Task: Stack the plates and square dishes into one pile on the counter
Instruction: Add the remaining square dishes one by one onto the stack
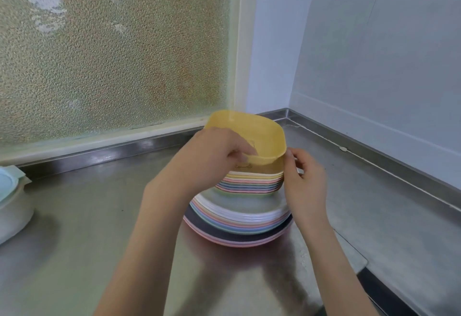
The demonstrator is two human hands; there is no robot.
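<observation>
1. Counter (74, 228): brushed stainless steel, dull reflections, w/ a raised steel lip along the back and right edges where it meets the walls.
2. Behind, on the left: frosted, pebbled glass window (112, 48) in a pale frame (243, 41); whitish smears on the upper-left glass.
3. Right + back-right corner: plain pale wall (374, 53), light blue-grey. A thin cord (344, 149) runs along the counter near the right lip.
4. Far left edge: white container w/ a pale blue-green lid (10, 198), partly out of frame.
5. Round plates (239, 226) sit in one stack mid-counter — pink and dark ones at the bottom, blue, peach and white above.
6. Square dishes (252, 182) are stacked on top of the plates, pastel rims showing, green at the base.
7. Yellow square dish (249, 136) is uppermost, tilted, far edge lifted above the pile; near edge down by the stack.
8. Left hand (214, 156): fingers curled over the yellow dish's near rim, gripping it.
9. Right hand (305, 181): at the right side of the square stack, fingers bent, thumb tip touching the yellow dish's corner; can't tell if it really grips.
</observation>
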